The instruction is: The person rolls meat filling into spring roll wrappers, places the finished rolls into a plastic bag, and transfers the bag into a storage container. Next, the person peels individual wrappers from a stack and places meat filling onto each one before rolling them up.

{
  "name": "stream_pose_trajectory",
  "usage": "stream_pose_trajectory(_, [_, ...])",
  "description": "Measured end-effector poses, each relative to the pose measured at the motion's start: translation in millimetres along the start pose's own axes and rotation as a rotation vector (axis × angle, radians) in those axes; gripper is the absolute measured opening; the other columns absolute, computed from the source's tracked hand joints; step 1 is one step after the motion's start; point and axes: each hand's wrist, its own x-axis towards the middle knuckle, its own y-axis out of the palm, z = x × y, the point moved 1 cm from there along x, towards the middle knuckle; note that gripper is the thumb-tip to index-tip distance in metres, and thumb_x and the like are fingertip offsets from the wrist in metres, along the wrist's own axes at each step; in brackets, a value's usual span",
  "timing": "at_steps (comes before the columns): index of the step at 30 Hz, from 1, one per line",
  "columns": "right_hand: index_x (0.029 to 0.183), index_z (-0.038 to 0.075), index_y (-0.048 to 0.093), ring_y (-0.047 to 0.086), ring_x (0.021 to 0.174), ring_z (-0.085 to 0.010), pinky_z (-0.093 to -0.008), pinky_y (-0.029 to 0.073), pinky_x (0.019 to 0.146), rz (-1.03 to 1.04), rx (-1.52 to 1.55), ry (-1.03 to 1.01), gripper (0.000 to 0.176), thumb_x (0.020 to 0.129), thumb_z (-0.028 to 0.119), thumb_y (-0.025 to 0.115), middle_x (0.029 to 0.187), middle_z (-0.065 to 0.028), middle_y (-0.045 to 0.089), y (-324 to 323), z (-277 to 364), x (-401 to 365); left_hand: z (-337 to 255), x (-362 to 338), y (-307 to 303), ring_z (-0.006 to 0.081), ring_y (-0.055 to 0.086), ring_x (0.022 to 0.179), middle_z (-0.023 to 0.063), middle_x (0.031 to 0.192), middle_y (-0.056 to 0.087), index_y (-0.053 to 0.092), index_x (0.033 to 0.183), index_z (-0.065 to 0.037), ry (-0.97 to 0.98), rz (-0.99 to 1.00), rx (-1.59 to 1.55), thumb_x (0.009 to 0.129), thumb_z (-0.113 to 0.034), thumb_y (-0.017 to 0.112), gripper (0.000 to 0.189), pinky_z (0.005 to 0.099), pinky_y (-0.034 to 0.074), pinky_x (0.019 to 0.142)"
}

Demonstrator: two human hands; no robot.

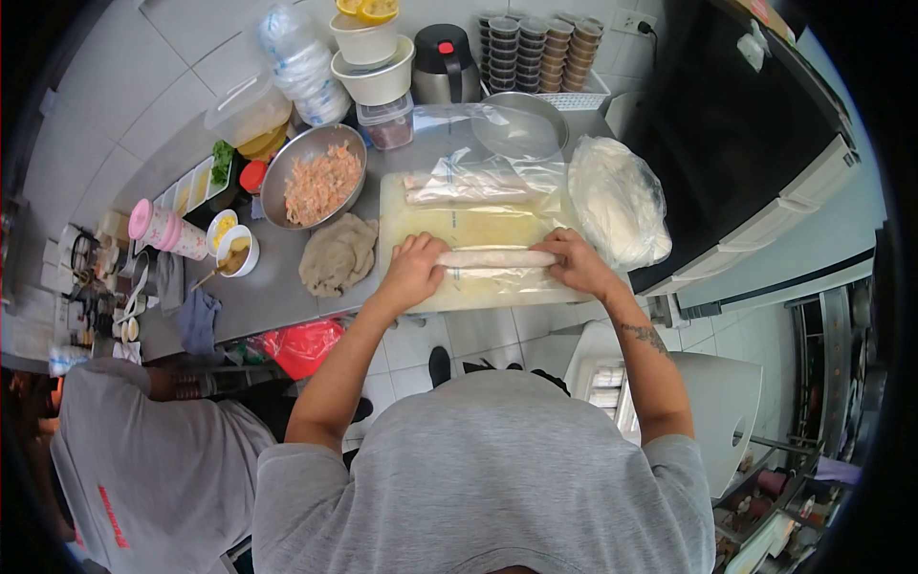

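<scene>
A long pale roll (497, 259), wrapped in clear plastic film, lies crosswise near the front of a yellowish cutting board (469, 226). My left hand (415, 270) grips its left end, with the fingers curled. At the other end, my right hand (578, 260) has its fingers closed around the tip of the roll. Clear plastic film spreads over the board on both sides of it. Farther back on the board lies another pale pinkish roll (459, 188), partly under a clear plastic bag (521, 158).
Left of the board are a crumpled beige cloth (338, 254) and a metal bowl (274, 199) holding an orange-pink shredded mix. A clear bag of white stuff (620, 203) sits at the right. Behind stands a thermos jug (446, 72). A co-worker (158, 459) is at lower left.
</scene>
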Motion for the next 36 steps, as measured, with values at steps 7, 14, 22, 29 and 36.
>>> stream_pose_trajectory(7, [0.132, 0.008, 0.052, 0.05, 0.111, -0.0318, -0.0356, 0.041, 0.098, -0.064, 0.083, 0.039, 0.066, 0.067, -0.005, 0.058, 0.116, -0.0147, 0.054, -14, 11, -12, -26, -12, -15, 0.0337, 0.049, 0.098, 0.0135, 0.097, 0.052, 0.057, 0.098, -0.006, 0.114, -0.112, -0.007, 0.073, -0.007, 0.062, 0.026, 0.043, 0.04, 0.082])
stream_pose_trajectory(14, [0.133, 0.011, 0.051, 0.044, 0.122, -0.0352, -0.0385, 0.034, 0.107, -0.126, 0.033, 0.005, 0.067, 0.068, 0.004, 0.065, 0.13, -0.0159, 0.049, -17, 27, -29, -26, -17, 3, 0.0335, 0.049, 0.091, 0.0139, 0.092, 0.051, 0.056, 0.089, -0.002, 0.277, -0.074, 0.011, 0.077, -0.003, 0.06, 0.013, 0.0418, 0.042, 0.08])
stream_pose_trajectory(22, [0.128, 0.012, 0.055, 0.047, 0.119, -0.0337, -0.0388, 0.039, 0.102, -0.162, -0.016, 0.009, 0.063, 0.069, 0.01, 0.075, 0.124, -0.0161, 0.054, 4, 23, -22, -4, 23, -14, 0.0352, 0.049, 0.093, 0.0156, 0.094, 0.052, 0.055, 0.092, -0.001, 0.094, -0.022, -0.255, 0.083, -0.006, 0.058, 0.011, 0.0418, 0.04, 0.08])
stream_pose_trajectory(29, [0.105, 0.008, 0.069, 0.059, 0.102, -0.0291, -0.0354, 0.05, 0.087, -0.319, 0.085, 0.048, 0.026, 0.078, 0.007, 0.07, 0.109, -0.0123, 0.064, 14, 4, -17, -19, 7, -16, 0.0319, 0.05, 0.099, 0.0124, 0.098, 0.055, 0.055, 0.097, -0.004, 0.234, -0.058, -0.067, 0.083, -0.008, 0.06, 0.015, 0.0413, 0.037, 0.084])
stream_pose_trajectory(36, [0.098, 0.006, 0.072, 0.06, 0.096, -0.0266, -0.033, 0.049, 0.084, -0.242, 0.135, 0.135, 0.018, 0.081, 0.013, 0.071, 0.105, -0.0098, 0.066, 13, 5, -25, -18, -3, -14, 0.0292, 0.052, 0.091, 0.0099, 0.09, 0.056, 0.054, 0.093, -0.005, 0.133, 0.073, -0.147, 0.083, -0.007, 0.06, 0.011, 0.0381, 0.037, 0.082])
